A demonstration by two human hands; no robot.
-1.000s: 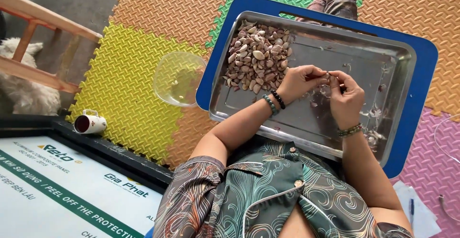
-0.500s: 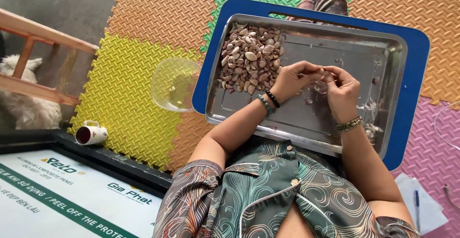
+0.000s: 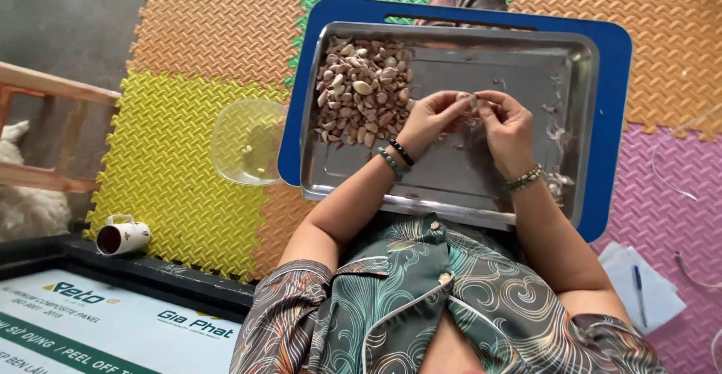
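Bright foam floor mats (image 3: 188, 186), shiny metal tray (image 3: 526, 58) on blue board (image 3: 613, 103), small pale garlic clove (image 3: 468, 101) over tray middle, left hand (image 3: 430, 120) and right hand (image 3: 508, 126) fingers pinched together on it, brown clove pile (image 3: 362, 88) beside.

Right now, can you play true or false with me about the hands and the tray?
1. Both hands, left hand and right hand, pinch one small piece over the metal tray. True.
2. The pile of garlic cloves fills the tray's right end. False: it lies at the left end.
3. The clear bowl sits on the foam mat, left of the tray. True.
4. The white mug stands upright in the tray. False: it lies on its side on the mat's edge.
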